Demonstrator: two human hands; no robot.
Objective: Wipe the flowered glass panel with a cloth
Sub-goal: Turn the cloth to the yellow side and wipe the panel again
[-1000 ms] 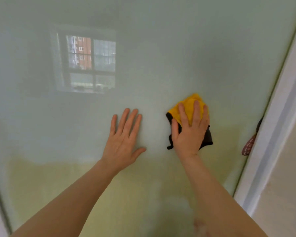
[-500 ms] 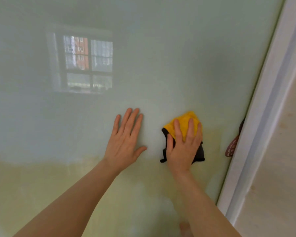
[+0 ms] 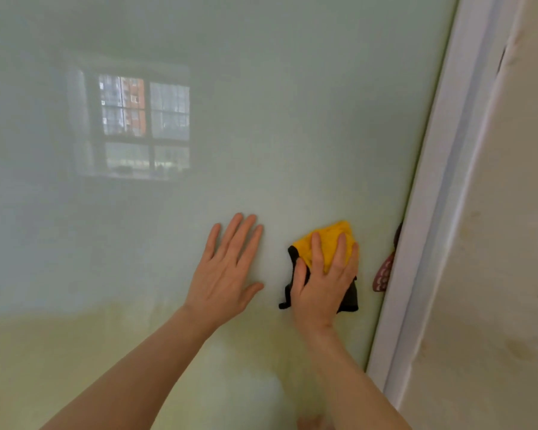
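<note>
The frosted, pale green glass panel [image 3: 292, 103] fills most of the view, with a window reflected in its upper left. My right hand [image 3: 323, 280] presses a yellow and black cloth [image 3: 330, 240] flat against the glass near the panel's right edge, fingers straight over the cloth. My left hand [image 3: 227, 268] lies flat on the glass just left of the cloth, fingers spread and straight. A small reddish patterned shape [image 3: 384, 273] shows at the glass edge to the right of the cloth.
A white frame [image 3: 432, 197] runs diagonally along the panel's right edge. Beyond it is a cream wall [image 3: 503, 243] with faint stains. The lower part of the glass has a yellowish tint.
My right hand has slid the cloth down the glass and closer to the right frame. My left hand has stayed flat in about the same place.
</note>
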